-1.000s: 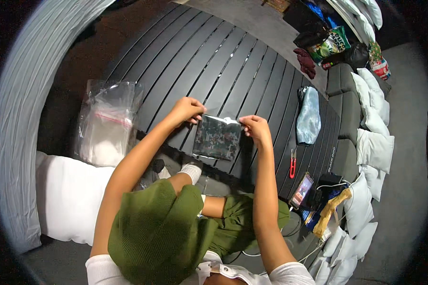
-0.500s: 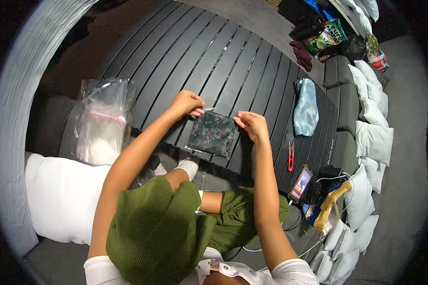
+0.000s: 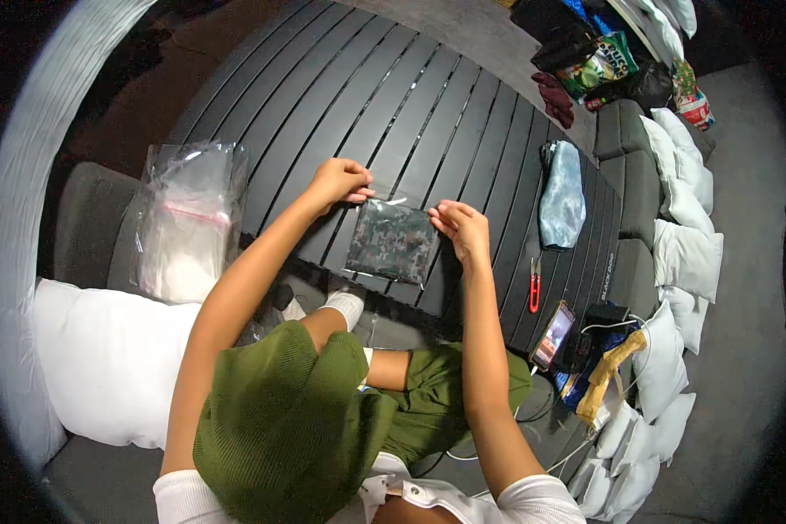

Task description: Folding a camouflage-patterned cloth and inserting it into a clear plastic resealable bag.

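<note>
A flat square of folded dark camouflage cloth (image 3: pixel 389 246) in a clear plastic bag lies near the front edge of the black slatted table (image 3: pixel 384 105). With fingers pinched together, my left hand (image 3: pixel 341 183) holds the bag's upper left corner. My right hand (image 3: pixel 463 230) pinches its upper right corner. Light glints off the clear film along the top edge between my hands. The exact grip of the fingertips on the thin film is hard to make out.
Left of the table is a stack of clear plastic bags (image 3: pixel 188 236) beside a white pillow (image 3: pixel 113 362). On the table's right lie a blue-white cloth bundle (image 3: pixel 561 196), red-handled thread snips (image 3: pixel 534 286) and a propped phone (image 3: pixel 553 336). Small white cushions (image 3: pixel 687 249) line the grey sofa.
Both hands have shifted very slightly at the bag's top corners. The bagged cloth sits almost where it was, with a brighter glint on its top edge.
</note>
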Action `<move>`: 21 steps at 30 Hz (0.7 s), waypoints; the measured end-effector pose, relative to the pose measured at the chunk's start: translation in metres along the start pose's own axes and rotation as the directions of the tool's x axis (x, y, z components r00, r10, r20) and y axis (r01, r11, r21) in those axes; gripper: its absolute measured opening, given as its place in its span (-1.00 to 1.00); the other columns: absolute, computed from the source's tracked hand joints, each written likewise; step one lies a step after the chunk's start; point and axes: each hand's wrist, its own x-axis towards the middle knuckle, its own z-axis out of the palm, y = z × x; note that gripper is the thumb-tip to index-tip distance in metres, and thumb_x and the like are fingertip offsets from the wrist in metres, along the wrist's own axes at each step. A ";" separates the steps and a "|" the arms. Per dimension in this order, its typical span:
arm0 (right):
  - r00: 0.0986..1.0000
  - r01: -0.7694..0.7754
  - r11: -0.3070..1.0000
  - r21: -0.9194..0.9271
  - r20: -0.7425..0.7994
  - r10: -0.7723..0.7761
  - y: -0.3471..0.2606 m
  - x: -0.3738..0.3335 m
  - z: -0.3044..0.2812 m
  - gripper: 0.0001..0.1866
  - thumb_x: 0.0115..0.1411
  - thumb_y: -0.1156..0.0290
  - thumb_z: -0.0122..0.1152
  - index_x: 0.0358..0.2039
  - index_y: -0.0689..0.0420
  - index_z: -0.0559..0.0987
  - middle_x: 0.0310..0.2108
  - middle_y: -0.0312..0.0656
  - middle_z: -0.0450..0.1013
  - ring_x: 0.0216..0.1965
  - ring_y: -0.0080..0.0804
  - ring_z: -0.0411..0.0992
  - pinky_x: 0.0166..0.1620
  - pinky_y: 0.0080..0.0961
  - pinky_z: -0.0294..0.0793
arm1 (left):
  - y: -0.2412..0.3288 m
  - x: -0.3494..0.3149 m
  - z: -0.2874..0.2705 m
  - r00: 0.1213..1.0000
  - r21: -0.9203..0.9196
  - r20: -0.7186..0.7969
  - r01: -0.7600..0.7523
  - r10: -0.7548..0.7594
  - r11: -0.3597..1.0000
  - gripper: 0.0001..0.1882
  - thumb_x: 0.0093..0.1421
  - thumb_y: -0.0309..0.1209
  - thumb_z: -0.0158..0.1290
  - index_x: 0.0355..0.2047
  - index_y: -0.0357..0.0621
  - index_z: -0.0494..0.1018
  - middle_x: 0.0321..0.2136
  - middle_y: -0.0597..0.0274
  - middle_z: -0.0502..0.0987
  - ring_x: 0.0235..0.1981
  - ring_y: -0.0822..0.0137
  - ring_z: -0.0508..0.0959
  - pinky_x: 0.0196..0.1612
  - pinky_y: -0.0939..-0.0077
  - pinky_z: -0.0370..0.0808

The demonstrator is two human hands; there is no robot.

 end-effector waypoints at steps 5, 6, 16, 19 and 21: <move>0.997 0.078 0.997 -0.015 0.017 -0.077 0.004 -0.002 -0.005 -0.87 0.04 0.59 0.12 -0.37 0.36 0.47 -0.45 -0.09 0.47 -0.38 -0.33 0.50 -0.33 -0.57 0.55 | -0.006 -0.008 -0.003 0.985 -0.029 0.088 -0.145 0.147 0.989 -0.86 0.07 -0.48 0.06 -0.39 -0.33 0.44 -0.47 0.19 0.51 -0.44 0.44 0.55 -0.41 0.71 0.51; 0.994 0.110 0.993 -0.050 0.027 -0.109 0.004 -0.002 -0.007 -0.89 0.04 0.59 0.13 -0.38 0.34 0.48 -0.46 -0.10 0.47 -0.38 -0.33 0.50 -0.33 -0.57 0.55 | -0.007 -0.009 -0.004 0.986 -0.029 0.087 -0.143 0.145 0.989 -0.86 0.07 -0.48 0.06 -0.39 -0.33 0.44 -0.47 0.19 0.51 -0.44 0.44 0.55 -0.41 0.71 0.51; 0.939 0.278 0.949 -0.146 0.252 -0.236 0.011 -0.001 -0.028 -0.90 0.01 0.58 0.19 -0.42 0.31 0.51 -0.41 -0.13 0.50 -0.37 -0.49 0.47 -0.27 -0.63 0.47 | -0.010 -0.019 -0.013 0.851 0.355 0.194 -0.525 0.488 0.774 -0.90 0.01 -0.50 0.10 -0.47 -0.29 0.47 -0.50 0.26 0.50 -0.45 0.48 0.51 -0.35 0.64 0.45; 0.911 0.373 0.897 -0.239 0.276 -0.305 0.013 -0.001 -0.030 -0.91 0.01 0.57 0.19 -0.43 0.30 0.54 -0.39 -0.18 0.50 -0.36 -0.53 0.46 -0.27 -0.65 0.46 | -0.009 -0.022 -0.017 0.786 0.394 0.272 -0.617 0.555 0.682 -0.91 0.00 -0.52 0.09 -0.48 -0.29 0.46 -0.50 0.25 0.48 -0.45 0.48 0.50 -0.35 0.64 0.44; 0.870 0.476 0.799 -0.367 0.332 -0.365 0.012 -0.001 -0.033 -0.92 0.02 0.58 0.16 -0.43 0.30 0.55 -0.37 -0.20 0.51 -0.36 -0.57 0.45 -0.28 -0.67 0.45 | -0.012 -0.021 -0.020 0.755 0.413 0.309 -0.655 0.579 0.633 -0.92 -0.01 -0.53 0.09 -0.49 -0.31 0.44 -0.50 0.24 0.47 -0.45 0.48 0.50 -0.35 0.64 0.44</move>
